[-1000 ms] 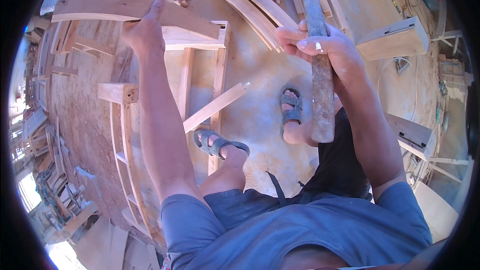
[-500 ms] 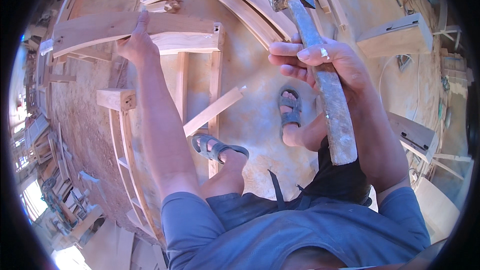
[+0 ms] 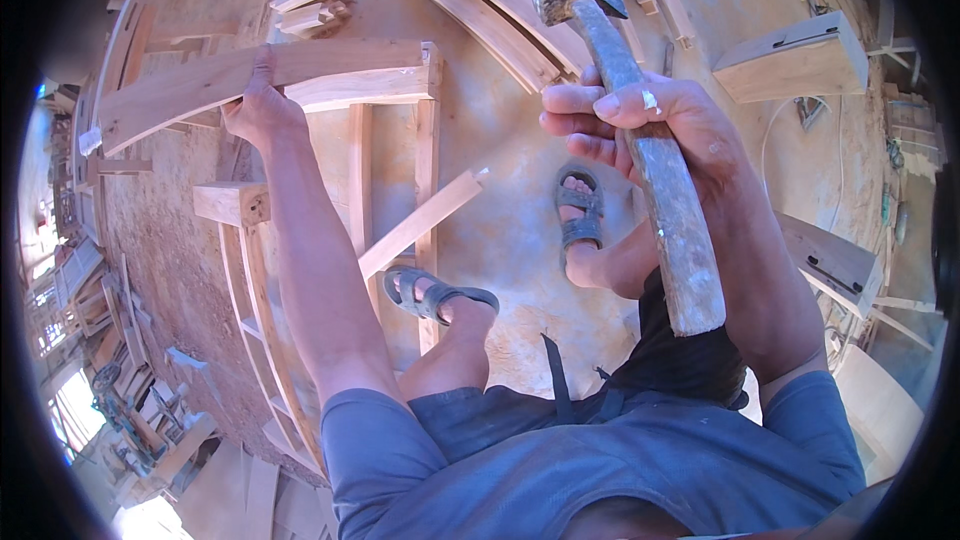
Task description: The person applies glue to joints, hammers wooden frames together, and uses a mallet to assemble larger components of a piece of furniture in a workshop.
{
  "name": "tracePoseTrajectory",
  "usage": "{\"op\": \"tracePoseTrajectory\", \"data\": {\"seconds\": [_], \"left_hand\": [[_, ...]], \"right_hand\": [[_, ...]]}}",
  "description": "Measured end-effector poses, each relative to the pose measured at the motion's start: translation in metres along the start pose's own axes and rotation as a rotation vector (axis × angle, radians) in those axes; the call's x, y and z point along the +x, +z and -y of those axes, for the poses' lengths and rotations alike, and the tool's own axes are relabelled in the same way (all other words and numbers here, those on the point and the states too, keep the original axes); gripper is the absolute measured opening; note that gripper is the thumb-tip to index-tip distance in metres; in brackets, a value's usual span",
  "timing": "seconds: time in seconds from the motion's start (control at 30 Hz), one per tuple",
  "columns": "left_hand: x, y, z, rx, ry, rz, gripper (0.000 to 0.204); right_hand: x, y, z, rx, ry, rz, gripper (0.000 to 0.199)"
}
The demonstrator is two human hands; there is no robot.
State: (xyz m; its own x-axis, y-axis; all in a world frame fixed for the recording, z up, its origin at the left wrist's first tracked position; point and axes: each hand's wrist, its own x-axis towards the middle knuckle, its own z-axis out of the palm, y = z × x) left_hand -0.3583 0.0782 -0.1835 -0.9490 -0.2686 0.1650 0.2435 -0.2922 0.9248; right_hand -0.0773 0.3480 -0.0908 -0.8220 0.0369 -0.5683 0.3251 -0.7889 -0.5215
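Compared with one second ago, hammer lowered and drawn back toward the body; head before at the top edge of the picture, now clearly below it, and more of the handle visible under the fist. Left hand moved a little along the curved plank, from the middle toward its left part. Judged from this: swing probably finished or paused, with the plank being steadied again on the wooden frame.

Right hand closed around the upper part of the wooden handle, fingers pressed together and wrapped across it, metal head just above them, long end of the handle below the palm, over the lap. Left hand flat on the plank, fingers pressed down on its upper face, thumb at the near edge; not gripping around. Hammer well apart from the plank, to its right. Feet in sandals on the sandy floor, between frame and body.
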Motion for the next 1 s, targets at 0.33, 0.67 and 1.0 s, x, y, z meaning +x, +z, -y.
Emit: {"op": "tracePoseTrajectory", "data": {"seconds": [0.33, 0.67, 1.0], "left_hand": [[0.002, -0.002, 0.005, 0.060, 0.011, 0.070, 0.050], [0.000, 0.021, 0.004, 0.156, 0.250, 0.202, 0.048], [0.039, 0.049, -0.092, -0.036, 0.298, 0.280, 0.047]], "right_hand": [[0.001, -0.002, 0.001, 0.013, 0.033, -0.022, 0.033], [0.000, 0.006, 0.003, -0.111, 0.017, -0.014, 0.032], [0.050, 0.000, -0.010, -0.267, 0.240, -0.031, 0.019]]}}
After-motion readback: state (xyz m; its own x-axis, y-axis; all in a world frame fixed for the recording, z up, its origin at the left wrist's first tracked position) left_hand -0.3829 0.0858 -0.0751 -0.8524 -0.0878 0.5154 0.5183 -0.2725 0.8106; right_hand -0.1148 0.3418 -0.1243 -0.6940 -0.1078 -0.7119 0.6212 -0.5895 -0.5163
